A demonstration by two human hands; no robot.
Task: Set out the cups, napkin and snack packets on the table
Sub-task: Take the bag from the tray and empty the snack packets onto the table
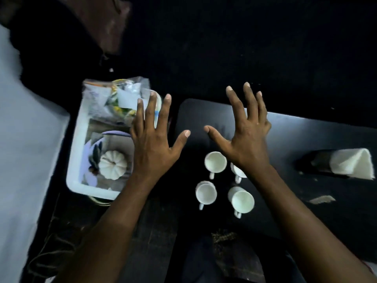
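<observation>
Several white cups (215, 161) stand upright in a small cluster on the dark table (306, 135), handles toward me. A folded white napkin (353, 165) sits in a dark holder at the table's right. Clear snack packets (120, 97) lie at the far end of a white bin (76, 152) to the left of the table. My left hand (154, 139) hovers with fingers spread over the bin's right edge, holding nothing. My right hand (245, 131) is spread above the table beyond the cups and partly hides one cup (237, 171).
The bin also holds a plate with a small white pumpkin (112, 164). A scrap of white paper (322, 199) lies on the table at the right. A pale surface (24, 139) runs along the left side. Another person's arm (102, 23) shows at top left.
</observation>
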